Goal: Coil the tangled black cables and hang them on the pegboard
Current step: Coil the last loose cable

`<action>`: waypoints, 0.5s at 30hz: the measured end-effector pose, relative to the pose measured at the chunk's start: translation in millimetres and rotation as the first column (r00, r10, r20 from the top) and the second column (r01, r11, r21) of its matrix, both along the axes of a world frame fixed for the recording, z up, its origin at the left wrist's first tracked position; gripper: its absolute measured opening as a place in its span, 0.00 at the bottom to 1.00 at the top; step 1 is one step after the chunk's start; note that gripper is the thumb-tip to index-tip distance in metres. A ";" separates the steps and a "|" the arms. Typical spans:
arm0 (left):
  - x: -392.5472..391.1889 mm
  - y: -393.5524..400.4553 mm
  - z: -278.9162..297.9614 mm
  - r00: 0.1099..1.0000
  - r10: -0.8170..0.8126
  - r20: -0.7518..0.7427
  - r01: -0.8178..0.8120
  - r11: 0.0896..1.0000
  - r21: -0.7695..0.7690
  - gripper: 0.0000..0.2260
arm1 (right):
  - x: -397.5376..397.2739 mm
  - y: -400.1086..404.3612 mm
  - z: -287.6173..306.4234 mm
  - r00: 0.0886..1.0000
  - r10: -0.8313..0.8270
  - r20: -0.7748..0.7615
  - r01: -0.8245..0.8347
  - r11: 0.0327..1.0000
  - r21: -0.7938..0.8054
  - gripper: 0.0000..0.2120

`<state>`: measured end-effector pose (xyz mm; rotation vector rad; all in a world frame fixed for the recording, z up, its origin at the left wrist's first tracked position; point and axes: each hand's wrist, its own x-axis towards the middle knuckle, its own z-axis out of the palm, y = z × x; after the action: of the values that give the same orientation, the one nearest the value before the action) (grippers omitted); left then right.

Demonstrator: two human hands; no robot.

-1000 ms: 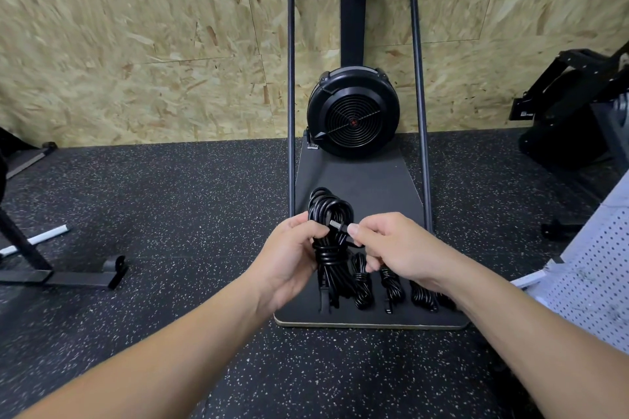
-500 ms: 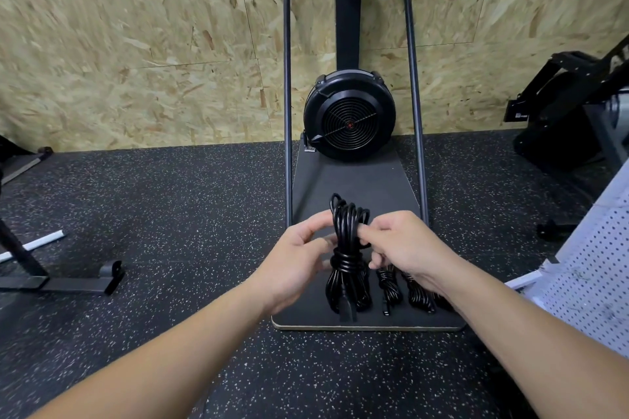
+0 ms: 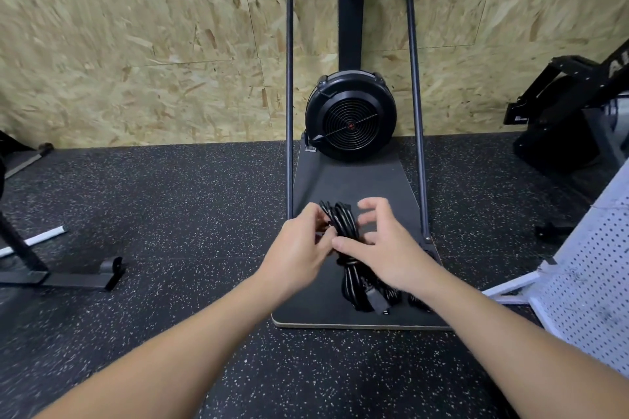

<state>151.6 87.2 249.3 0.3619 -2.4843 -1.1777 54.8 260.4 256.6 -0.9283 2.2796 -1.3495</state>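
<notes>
One coiled black cable (image 3: pixel 346 231) stands upright between two hands above the machine's platform (image 3: pixel 350 180). The left hand (image 3: pixel 299 248) pinches its loops; the right hand (image 3: pixel 388 248) touches it with spread, loosely bent fingers. One white pegboard (image 3: pixel 592 282) leans at right.

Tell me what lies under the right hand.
Under the right hand: the cable bundle and parts of other coiled cables on the black platform. Their number is hidden.

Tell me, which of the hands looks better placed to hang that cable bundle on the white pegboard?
Probably the right hand: the pegboard stands on its side. The left hand grips the coiled cable.
</notes>
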 end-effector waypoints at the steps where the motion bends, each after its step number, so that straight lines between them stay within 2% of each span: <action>1: 1.1 -2.5 2.9 1.000 -0.004 0.027 0.006 0.995 -0.097 0.05 | -3.1 4.4 3.9 0.998 0.056 0.033 -0.056 0.998 -0.004 0.35; 5: 0.2 -5.1 7.9 0.986 0.003 0.168 0.052 0.945 -0.323 0.10 | -11.0 15.1 4.6 0.974 0.199 0.112 -0.204 0.978 0.040 0.37; 7: -3.3 -9.3 6.3 0.991 0.007 0.137 0.030 0.964 -0.266 0.08 | -15.4 18.3 -3.8 0.983 0.178 0.053 -0.183 0.978 0.103 0.38; 9: -5.4 -16.2 4.9 0.997 -0.025 0.079 0.033 0.995 -0.091 0.08 | -20.5 21.2 -11.7 0.987 0.158 0.000 -0.155 0.973 0.173 0.38; 10: -5.4 -17.7 3.3 0.996 -0.061 0.060 0.063 0.997 -0.036 0.08 | -18.7 22.2 -12.4 0.988 0.151 0.024 -0.153 0.974 0.166 0.38; 13: -2.1 -13.3 -5.1 0.990 -0.133 0.036 0.137 0.979 -0.151 0.07 | -14.8 25.0 -12.3 0.987 0.151 0.061 -0.155 0.984 0.086 0.28; 15: -1.5 -11.5 -11.3 0.987 -0.158 0.009 0.158 0.974 -0.163 0.06 | -16.8 24.8 -10.1 0.987 0.140 0.081 -0.144 0.988 0.048 0.22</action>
<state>150.1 75.7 238.0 0.1188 -2.6238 -1.0214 38.0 285.2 246.4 -0.9833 2.1382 -1.2368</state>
